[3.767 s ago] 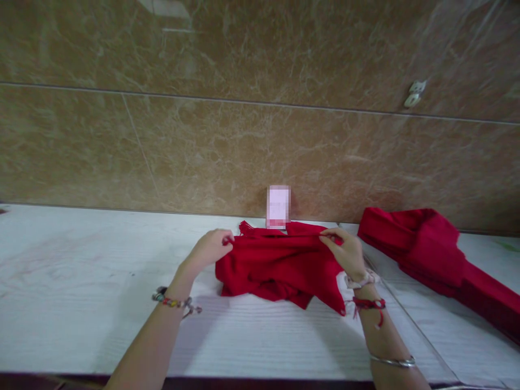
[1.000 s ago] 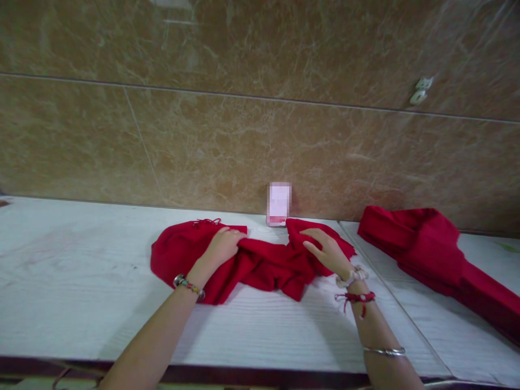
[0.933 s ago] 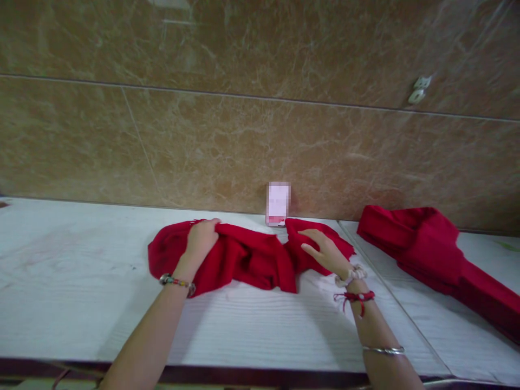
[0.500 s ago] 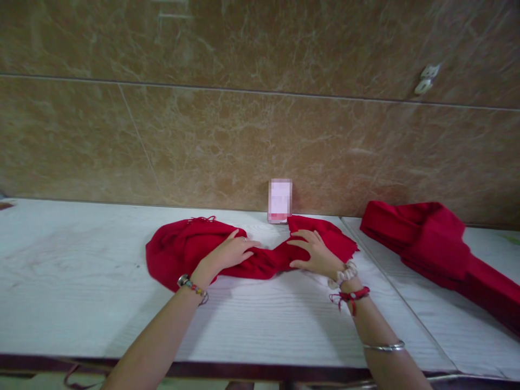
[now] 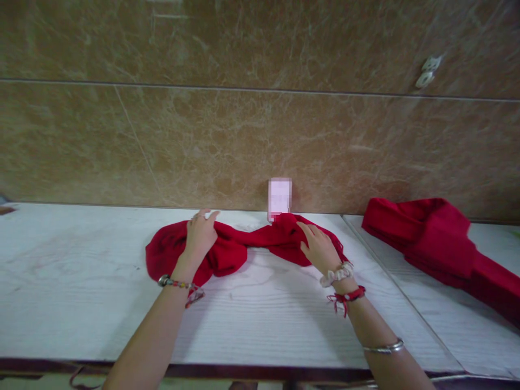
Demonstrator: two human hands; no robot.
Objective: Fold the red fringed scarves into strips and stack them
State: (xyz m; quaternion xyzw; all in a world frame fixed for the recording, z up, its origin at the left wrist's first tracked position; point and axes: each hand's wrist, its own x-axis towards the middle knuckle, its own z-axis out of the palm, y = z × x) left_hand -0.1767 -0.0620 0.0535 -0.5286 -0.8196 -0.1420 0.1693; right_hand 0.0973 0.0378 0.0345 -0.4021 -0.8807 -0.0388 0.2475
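A red scarf (image 5: 229,260) with a fringe lies bunched on the white wood-grain table, two wider bundles joined by a narrow twisted stretch. My left hand (image 5: 200,234) rests on its left bundle, thumb stretched away from the other fingers. On the right bundle lies my right hand (image 5: 319,246), fingers extended and slightly spread over the cloth. Neither hand is visibly closed around the fabric. The scarf's right part reaches the foot of an upright pinkish-white rectangular thing (image 5: 279,196) with a pixelated face.
A second red cloth (image 5: 441,249), folded and looped, lies at the right across the table seam. Behind the table (image 5: 260,319) rises a brown marbled tile wall (image 5: 195,146). A small white cat-shaped fixture (image 5: 428,71) is on it. The table's dark front edge runs along the bottom.
The scarf, earlier stretched between both pinching hands, now lies gathered on the table. Over the last half second its middle narrowed and shifted toward the wall, and my left hand moved left.
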